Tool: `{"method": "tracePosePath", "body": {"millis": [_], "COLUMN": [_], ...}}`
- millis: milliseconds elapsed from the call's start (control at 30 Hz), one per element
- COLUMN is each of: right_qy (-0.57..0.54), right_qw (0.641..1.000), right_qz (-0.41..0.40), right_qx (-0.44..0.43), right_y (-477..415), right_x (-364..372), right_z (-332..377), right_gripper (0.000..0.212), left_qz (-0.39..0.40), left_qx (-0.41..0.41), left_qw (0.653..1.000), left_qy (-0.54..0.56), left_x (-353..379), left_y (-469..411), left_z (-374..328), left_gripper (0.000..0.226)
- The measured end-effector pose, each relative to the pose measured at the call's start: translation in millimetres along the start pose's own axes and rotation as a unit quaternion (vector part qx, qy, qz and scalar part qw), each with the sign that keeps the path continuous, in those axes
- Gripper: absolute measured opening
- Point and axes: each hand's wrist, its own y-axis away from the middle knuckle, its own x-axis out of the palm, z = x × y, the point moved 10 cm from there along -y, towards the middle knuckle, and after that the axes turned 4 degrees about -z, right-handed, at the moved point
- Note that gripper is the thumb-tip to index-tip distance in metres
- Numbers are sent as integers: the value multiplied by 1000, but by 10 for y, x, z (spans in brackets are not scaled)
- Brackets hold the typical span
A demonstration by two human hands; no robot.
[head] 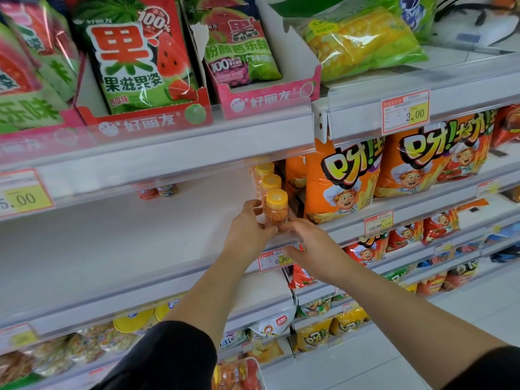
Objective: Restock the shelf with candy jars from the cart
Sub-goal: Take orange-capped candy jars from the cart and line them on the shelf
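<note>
Orange sweets are filling the yellow-lidded candy jar (277, 211), which is standing at the front edge of the white shelf (140, 243), centre of the frame, with two more jars (270, 183) lining up behind it. The left hand (247, 228) is curling its fingers round the jar's left side. The right hand (308, 239) is touching its foot with its fingertips; whether they are gripping is unclear. Snack bags (340, 178) are standing just right.

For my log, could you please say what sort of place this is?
Most likely a shop's snack aisle: white metal shelves with red-and-yellow price tags, orange crisp bags and yellow-lidded clear candy jars.
</note>
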Motion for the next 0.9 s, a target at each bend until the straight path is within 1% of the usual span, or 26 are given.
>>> {"method": "tracePosePath", "body": {"millis": [100, 167, 267, 333, 400, 533, 700, 900], "right_qy": [8, 23, 45, 53, 43, 10, 0, 66], "right_qw": [1000, 1000, 995, 992, 995, 996, 983, 944], "right_qz": [0, -20, -84, -87, -40, 83, 185, 321], "right_qx": [3, 2, -35, -69, -80, -37, 17, 45], "right_y": [8, 62, 302, 510, 677, 937, 1299, 1738], "right_x": [-6, -59, -173, -96, 169, 944, 1906, 2801], "right_z": [-6, 25, 225, 390, 469, 413, 173, -200], "right_gripper": [40, 41, 36, 29, 24, 22, 18, 17], "left_qz": [0, -9, -41, -53, -43, -6, -4, -6], "left_qx": [-1, 1, 49, 83, 80, 27, -81, -199], "left_qw": [1000, 1000, 998, 995, 995, 999, 996, 980], "left_qy": [-2, -6, 0, 13, 27, 32, 37, 18], "left_x": [-20, -89, -308, -458, -549, -561, -484, -269], "left_y": [31, 92, 329, 596, 899, 1425, 2005, 2697], "left_z": [-24, -45, -82, -13, 217, 913, 1938, 2908], "left_gripper": [70, 71, 65, 53, 42, 30, 27, 29]}}
